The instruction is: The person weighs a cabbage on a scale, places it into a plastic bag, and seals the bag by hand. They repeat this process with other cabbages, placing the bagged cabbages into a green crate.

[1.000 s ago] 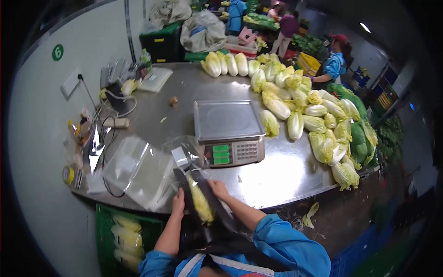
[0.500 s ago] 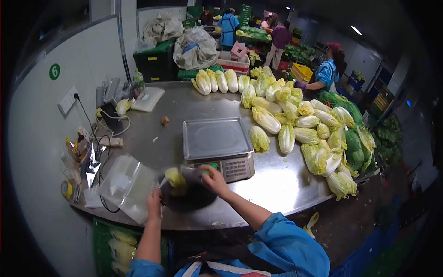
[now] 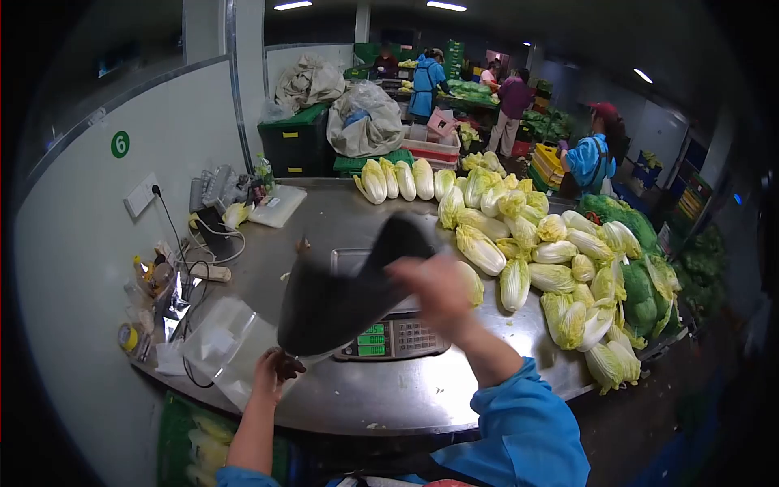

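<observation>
Motion blurs my right hand [image 3: 438, 292], whose fingers grip the upper right edge of a dark, curved, bag-like thing [image 3: 337, 304]. I cannot tell its exact kind. It hangs over the digital scale [image 3: 418, 335], covering most of the metal weighing plate; the green-lit display shows below. My left hand [image 3: 277, 372] is just under its lower left end, fingers apart and slightly curled, with nothing visible in them. Beside that hand, clear plastic bags [image 3: 231, 341] lie on the steel table [image 3: 389, 403]. Chinese cabbages [image 3: 553, 278] are heaped to the right of the scale.
A row of cabbages [image 3: 398, 180] lines the table's back edge. Cables [image 3: 174, 231], tape and bottles sit along the left wall. A green crate [image 3: 174, 422] with wrapped cabbages stands below the table's front left. Several people work behind, one in a red cap [image 3: 596, 154] at back right.
The dark thing has gone up and over the scale in my right hand, and the yellow leafy piece at it no longer shows. My left hand has let go of it. The view has tilted up.
</observation>
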A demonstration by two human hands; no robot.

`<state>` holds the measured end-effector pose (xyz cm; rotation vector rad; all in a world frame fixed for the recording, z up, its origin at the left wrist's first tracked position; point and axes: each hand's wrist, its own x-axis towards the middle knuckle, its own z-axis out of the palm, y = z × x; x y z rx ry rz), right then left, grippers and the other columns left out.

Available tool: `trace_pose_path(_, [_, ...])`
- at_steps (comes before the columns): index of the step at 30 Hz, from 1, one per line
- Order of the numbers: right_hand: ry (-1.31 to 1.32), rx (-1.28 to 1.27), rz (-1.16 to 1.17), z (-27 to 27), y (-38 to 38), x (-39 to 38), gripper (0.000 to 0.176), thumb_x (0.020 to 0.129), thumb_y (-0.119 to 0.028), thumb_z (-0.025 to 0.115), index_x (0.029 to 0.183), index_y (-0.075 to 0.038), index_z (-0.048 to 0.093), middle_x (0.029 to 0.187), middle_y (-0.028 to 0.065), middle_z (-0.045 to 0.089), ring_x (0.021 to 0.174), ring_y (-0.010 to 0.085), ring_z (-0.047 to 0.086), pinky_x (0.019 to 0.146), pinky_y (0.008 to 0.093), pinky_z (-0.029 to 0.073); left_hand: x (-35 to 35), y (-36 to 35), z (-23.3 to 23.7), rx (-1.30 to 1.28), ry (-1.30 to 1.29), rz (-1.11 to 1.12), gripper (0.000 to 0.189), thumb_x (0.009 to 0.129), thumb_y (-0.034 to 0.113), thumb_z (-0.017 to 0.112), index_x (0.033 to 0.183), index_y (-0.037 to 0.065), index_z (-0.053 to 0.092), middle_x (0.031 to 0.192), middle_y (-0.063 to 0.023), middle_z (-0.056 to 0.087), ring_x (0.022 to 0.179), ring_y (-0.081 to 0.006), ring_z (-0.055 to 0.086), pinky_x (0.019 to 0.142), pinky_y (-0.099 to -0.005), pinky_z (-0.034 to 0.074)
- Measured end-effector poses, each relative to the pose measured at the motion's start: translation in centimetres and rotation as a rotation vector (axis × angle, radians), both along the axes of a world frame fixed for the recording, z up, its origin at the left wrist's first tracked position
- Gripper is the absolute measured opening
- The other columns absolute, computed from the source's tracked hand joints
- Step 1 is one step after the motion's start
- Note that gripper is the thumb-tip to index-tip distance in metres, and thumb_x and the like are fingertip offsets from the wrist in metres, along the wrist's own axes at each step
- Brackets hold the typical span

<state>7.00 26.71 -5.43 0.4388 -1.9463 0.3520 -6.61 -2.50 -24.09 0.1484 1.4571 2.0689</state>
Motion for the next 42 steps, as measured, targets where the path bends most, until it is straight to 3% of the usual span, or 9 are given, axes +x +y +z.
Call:
trace_pose_path(4, [0.507, -0.112, -0.225, 6.5, 1.9, 5.2, 0.02, 0.069, 0.01, 0.057, 0.082, -0.004, 0.061, 0.075, 0.0074, 0.065, 0.064, 0.0196, 0.061, 0.063, 0.0319, 0.043, 3.7, -1.7, -0.4, -0.142, 0.064, -0.111, 0.016, 0.087, 0.022, 0.048, 0.085, 0.006, 0.046, 0.071, -0.0139, 0.063, 0.066, -0.0217, 0.064, 0.053, -0.0266, 0.043])
trace_pose_path(9, [-0.011, 0.059, -0.317, -8.2, 5.1, 0.5, 0.013, 0.064, -0.001, 0.063, 0.075, -0.007, 0.061, 0.07, 0.0067, 0.062, 0.065, 0.0232, 0.06, 0.063, 0.0346, 0.045, 12.3, -6.7, -8.4, -0.295, 0.076, -0.415, 0.015, 0.083, 0.009, 0.048, 0.091, 0.001, 0.037, 0.084, -0.0194, 0.065, 0.078, -0.026, 0.066, 0.054, -0.0227, 0.044])
trace_pose_path(11, [-0.438, 0.003, -0.407, -18.8, 4.3, 1.4, 0.012, 0.065, -0.009, 0.061, 0.077, -0.009, 0.064, 0.07, 0.0079, 0.06, 0.069, 0.0245, 0.058, 0.066, 0.0368, 0.045, 16.5, -9.3, -13.1, -0.36, -0.099, -0.338, 0.032, 0.087, 0.007, 0.044, 0.115, -0.004, 0.033, 0.094, -0.0206, 0.063, 0.081, -0.0255, 0.066, 0.053, -0.0212, 0.043])
trace_pose_path(14, [-0.989, -0.143, -0.236, -30.0, -8.9, 5.0, 0.018, 0.078, -0.012, 0.051, 0.089, -0.013, 0.065, 0.088, 0.0074, 0.061, 0.087, 0.0244, 0.057, 0.078, 0.0352, 0.044, 19.1, -11.7, -18.3, -0.401, -0.135, -0.409, 0.027, 0.091, 0.012, 0.04, 0.114, -0.004, 0.041, 0.096, -0.0148, 0.064, 0.086, -0.0191, 0.064, 0.061, -0.0197, 0.041])
trace_pose_path(16, [-1.248, -0.125, 0.164, -29.8, -18.3, 8.6, 0.017, 0.073, -0.018, 0.059, 0.088, -0.011, 0.064, 0.089, 0.0086, 0.06, 0.089, 0.0255, 0.056, 0.076, 0.0365, 0.045, 19.8, -10.8, -14.8, -0.352, -0.117, -0.325, 0.021, 0.091, 0.017, 0.043, 0.09, 0.002, 0.057, 0.085, -0.0067, 0.065, 0.076, -0.0118, 0.062, 0.059, -0.0193, 0.039])
trace_pose_path(19, [-1.223, -0.021, 0.167, -32.6, -24.2, 9.4, 0.018, 0.068, -0.019, 0.063, 0.081, -0.008, 0.061, 0.085, 0.0088, 0.057, 0.085, 0.0268, 0.055, 0.074, 0.0371, 0.046, 19.9, -11.2, -15.7, -0.23, -0.307, -0.223, 0.013, 0.086, 0.016, 0.049, 0.081, 0.006, 0.057, 0.064, 0.0032, 0.051, 0.054, -0.0075, 0.044, 0.051, -0.0224, 0.035])
trace_pose_path(24, [-1.142, 0.322, 0.094, -30.7, -25.1, 9.5, 0.013, 0.07, -0.016, 0.057, 0.078, -0.006, 0.058, 0.083, 0.0084, 0.054, 0.086, 0.0247, 0.053, 0.07, 0.0359, 0.046, 20.3, -11.1, -15.8, -0.18, -0.405, -0.096, 0.013, 0.084, 0.01, 0.046, 0.082, 0.005, 0.057, 0.073, -0.0017, 0.056, 0.063, -0.012, 0.053, 0.058, -0.0262, 0.043])
trace_pose_path(32, [-1.146, 0.042, 0.029, -30.6, -25.2, 9.8, 0.017, 0.068, -0.019, 0.063, 0.079, -0.007, 0.059, 0.081, 0.0089, 0.054, 0.081, 0.0277, 0.052, 0.07, 0.0381, 0.045, 19.6, -11.0, -17.3, -0.205, -0.226, -0.128, 0.015, 0.086, 0.013, 0.047, 0.087, 0.005, 0.059, 0.08, -0.0011, 0.058, 0.075, -0.0091, 0.052, 0.069, -0.0227, 0.041])
trace_pose_path(42, [-1.342, 0.326, 0.267, -28.0, -22.4, 17.3, 0.013, 0.074, -0.019, 0.057, 0.081, -0.008, 0.055, 0.086, 0.0084, 0.054, 0.082, 0.0274, 0.051, 0.072, 0.038, 0.04, 19.0, -9.5, -19.8, -0.385, 0.155, 0.038, 0.015, 0.09, 0.011, 0.041, 0.089, 0.001, 0.052, 0.081, -0.0068, 0.063, 0.077, -0.0124, 0.059, 0.07, -0.0232, 0.043])
